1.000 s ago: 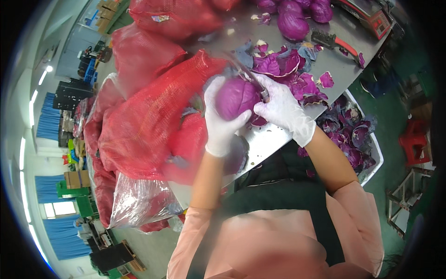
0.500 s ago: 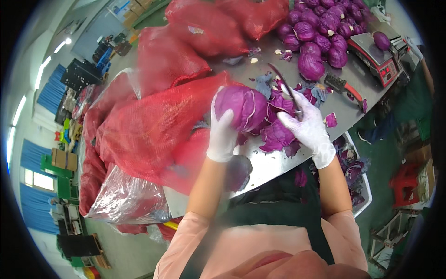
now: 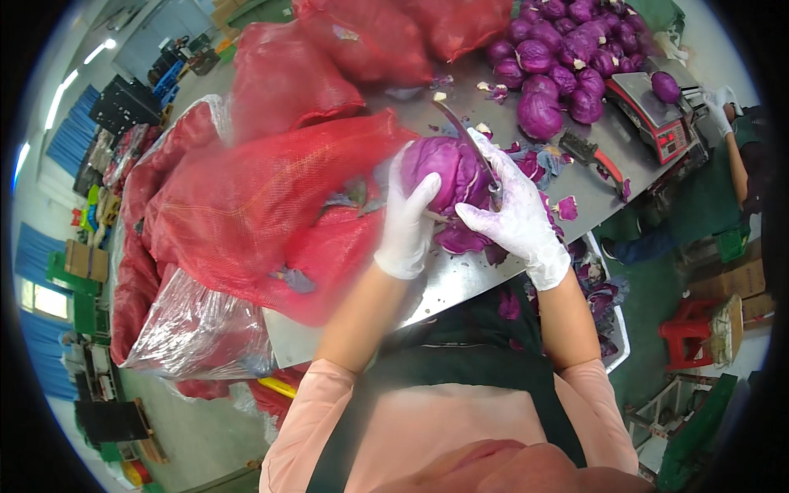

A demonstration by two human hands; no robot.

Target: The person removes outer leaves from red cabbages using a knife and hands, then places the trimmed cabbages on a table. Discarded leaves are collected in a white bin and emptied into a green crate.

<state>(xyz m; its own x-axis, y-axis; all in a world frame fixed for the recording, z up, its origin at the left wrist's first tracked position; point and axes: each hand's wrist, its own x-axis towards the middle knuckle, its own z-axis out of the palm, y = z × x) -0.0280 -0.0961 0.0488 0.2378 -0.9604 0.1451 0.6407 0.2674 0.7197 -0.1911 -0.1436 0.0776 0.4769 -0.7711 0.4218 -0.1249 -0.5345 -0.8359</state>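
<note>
My left hand [image 3: 408,218], in a white glove, grips a red cabbage [image 3: 434,167] from its left side, thumb toward me. In my gloved right hand [image 3: 519,215] is a knife [image 3: 462,127] with a thin dark blade. The blade points up and away from me, along the cabbage's right side; whether its edge touches cannot be seen. My right thumb stretches toward the cabbage's lower part, and the glove mostly hides the handle. Loose purple leaves [image 3: 460,239] lie on the metal table [image 3: 448,283] under my hands.
Red mesh sacks [image 3: 271,197] fill the table's left side. Whole red cabbages [image 3: 567,53] are piled at the far right, beside a red scale [image 3: 664,135] bearing one cabbage. A red-handled blade [image 3: 593,156] lies nearby. A white bin [image 3: 620,329] holds leaves. Another person's gloved hand [image 3: 720,107] is by the scale.
My hands have come closer together, bringing the knife up against the cabbage's right side. The cabbage has turned in my left hand. The whole view has shifted slightly.
</note>
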